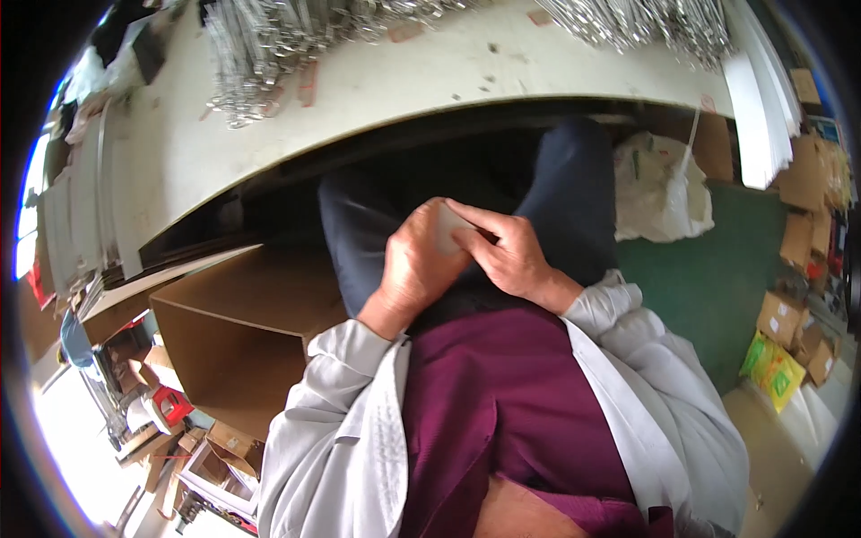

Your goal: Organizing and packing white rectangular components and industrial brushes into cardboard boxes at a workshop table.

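Observation:
Over my lap, my two hands meet in front of the maroon top. My left hand point(418, 254) is closed, its fingers mostly hidden behind its back and the other hand. A small whitish flat patch point(451, 231) shows along its thumb side; whether it is paper, plastic or tape I cannot tell. My right hand point(514, 254) reaches in from the right, thumb and forefinger closed at the edge of this patch. Anything else between the hands is hidden.
A white table point(502, 67) curves across in front, bearing bundles of thin metal pieces point(260, 54) and more metal pieces point(637, 27). An open cardboard box point(233, 332) stands at my left. A whitish plastic bag point(659, 188) hangs at the right, above green floor point(708, 278).

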`<control>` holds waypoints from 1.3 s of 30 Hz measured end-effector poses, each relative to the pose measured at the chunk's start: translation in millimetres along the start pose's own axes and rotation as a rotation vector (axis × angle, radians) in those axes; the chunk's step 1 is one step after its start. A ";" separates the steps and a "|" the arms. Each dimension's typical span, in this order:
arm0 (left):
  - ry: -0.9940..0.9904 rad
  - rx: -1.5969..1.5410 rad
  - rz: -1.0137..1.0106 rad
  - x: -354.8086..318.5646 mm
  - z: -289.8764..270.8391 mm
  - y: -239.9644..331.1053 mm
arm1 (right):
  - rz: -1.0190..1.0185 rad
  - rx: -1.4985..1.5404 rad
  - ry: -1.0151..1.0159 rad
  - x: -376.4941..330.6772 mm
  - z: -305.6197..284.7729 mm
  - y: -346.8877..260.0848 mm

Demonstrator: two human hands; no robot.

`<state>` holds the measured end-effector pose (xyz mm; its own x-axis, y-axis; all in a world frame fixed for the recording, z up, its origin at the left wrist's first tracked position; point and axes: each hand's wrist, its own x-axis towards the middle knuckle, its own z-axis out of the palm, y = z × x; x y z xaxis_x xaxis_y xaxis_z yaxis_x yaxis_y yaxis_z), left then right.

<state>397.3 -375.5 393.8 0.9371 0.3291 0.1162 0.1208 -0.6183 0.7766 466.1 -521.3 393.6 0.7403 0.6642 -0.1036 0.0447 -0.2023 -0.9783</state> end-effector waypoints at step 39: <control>-0.020 1.000 0.037 118.7 -295.0 -125.5 | -0.635 -0.984 0.596 148.5 -72.5 -36.1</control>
<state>396.8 -48.3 492.7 0.9501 0.2910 0.1123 0.3026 -0.9471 -0.1065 623.0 -467.5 426.5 0.5786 0.4715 0.6656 0.7723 -0.5791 -0.2612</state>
